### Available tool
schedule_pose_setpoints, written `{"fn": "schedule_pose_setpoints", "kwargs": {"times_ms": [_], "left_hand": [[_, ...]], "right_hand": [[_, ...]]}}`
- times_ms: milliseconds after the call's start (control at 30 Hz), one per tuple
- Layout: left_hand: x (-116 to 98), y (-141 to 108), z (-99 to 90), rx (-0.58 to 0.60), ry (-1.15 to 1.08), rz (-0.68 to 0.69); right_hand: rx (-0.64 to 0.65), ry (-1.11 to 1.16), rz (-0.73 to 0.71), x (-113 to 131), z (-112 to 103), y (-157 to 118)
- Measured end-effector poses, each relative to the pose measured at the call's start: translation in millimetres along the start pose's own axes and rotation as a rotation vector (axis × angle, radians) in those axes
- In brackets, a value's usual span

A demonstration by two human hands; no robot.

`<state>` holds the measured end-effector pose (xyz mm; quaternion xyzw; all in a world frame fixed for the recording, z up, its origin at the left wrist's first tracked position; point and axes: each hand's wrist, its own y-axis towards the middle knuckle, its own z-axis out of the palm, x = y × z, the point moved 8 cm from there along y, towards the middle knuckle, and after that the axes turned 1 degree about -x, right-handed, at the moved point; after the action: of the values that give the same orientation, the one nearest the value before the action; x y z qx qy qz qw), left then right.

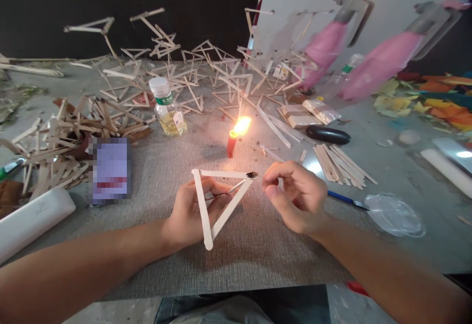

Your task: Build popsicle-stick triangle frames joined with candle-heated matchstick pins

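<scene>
A triangle of pale wooden sticks (pixel 202 201) is held in my left hand (pixel 193 211), whose fingers are wrapped behind it. Its right corner is blackened. A thin stick (pixel 236 187) also shows between the fingers of that hand, inside the triangle. Just right of the dark corner is my right hand (pixel 297 196), with thumb and index finger curled close together; whether anything small is between them cannot be made out. Beyond both hands a red candle (pixel 231 146) stands upright and burns with a bright flame.
A bottle (pixel 167 110) of yellow liquid stands behind the left hand, near a heap of sticks (pixel 110 117). Joined sticks (pixel 191 85) spread across the back. Flat sticks (pixel 339 164), a blue-handled tool (pixel 346 199) and a clear plastic lid (pixel 394 214) lie right.
</scene>
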<state>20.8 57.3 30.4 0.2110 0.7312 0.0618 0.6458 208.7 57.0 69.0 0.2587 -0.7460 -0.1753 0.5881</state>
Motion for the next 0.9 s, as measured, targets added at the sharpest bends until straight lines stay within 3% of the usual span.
{"fn": "schedule_pose_setpoints", "kwargs": {"times_ms": [233,533,900], "left_hand": [[-9,2,-4.4,-0.048,0.126,0.096],[-15,-5,-8.6,-0.077,0.237,0.25],[-12,-7,-7.8,-0.065,0.243,0.249]], "right_hand": [[-0.038,-0.06,-0.106,13,1,-1],[-0.107,-0.014,-0.108,7,-3,-14],[-0.089,0.007,-0.09,-1,-6,-24]]}}
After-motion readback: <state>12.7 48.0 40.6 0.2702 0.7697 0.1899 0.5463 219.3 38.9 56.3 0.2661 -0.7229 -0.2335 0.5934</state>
